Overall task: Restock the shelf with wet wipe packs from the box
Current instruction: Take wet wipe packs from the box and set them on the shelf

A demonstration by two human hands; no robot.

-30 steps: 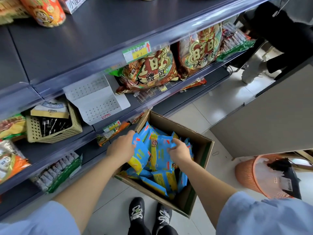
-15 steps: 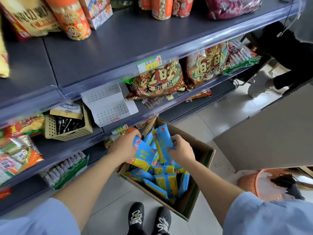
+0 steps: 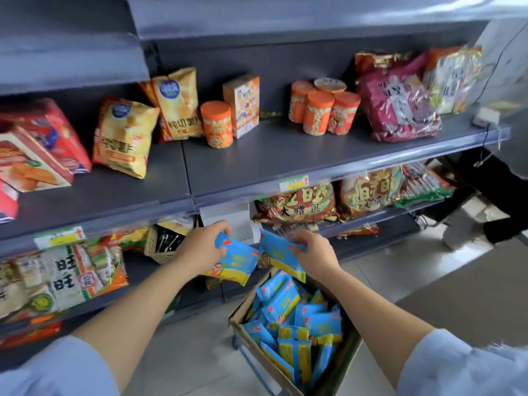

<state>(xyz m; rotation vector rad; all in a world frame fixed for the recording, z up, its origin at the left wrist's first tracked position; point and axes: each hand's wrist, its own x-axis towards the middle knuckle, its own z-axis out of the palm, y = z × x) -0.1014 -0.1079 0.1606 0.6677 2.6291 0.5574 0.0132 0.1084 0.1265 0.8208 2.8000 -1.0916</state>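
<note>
1. The left grip (image 3: 200, 247) is curled shut on the upper corner of one blue-and-yellow wet wipe pack (image 3: 237, 261). The pack hangs down and to the right of the hand, with its long axis slanting toward the box.
2. The right grip (image 3: 311, 250) pinches a second pack (image 3: 278, 255) along its top edge. That pack hangs to the left of and below the hand, printed face toward the camera.
3. The two held packs sit between the hands with their near corners just beside each other; I cannot tell whether they touch. Both are in the air above the far end of the box, level with the front of a lower shelf.
4. The box (image 3: 234, 318) stands on the floor (image 3: 200, 352), below the hands and toward the person's right. Many loose packs (image 3: 297, 324) lie in it at mixed angles.
5. The middle shelf (image 3: 285, 155) lies up and ahead of both grips. It has a bare stretch in front of a single orange-lidded jar (image 3: 216, 124) and a cluster of jars (image 3: 323, 112).
6. As I judge it, the coming move is a lift upward and forward. The hands are about level, so neither is clearly nearer. The left lines up below the single jar and the right below the cluster. Which shelf is meant for the wipes cannot be told.
</note>
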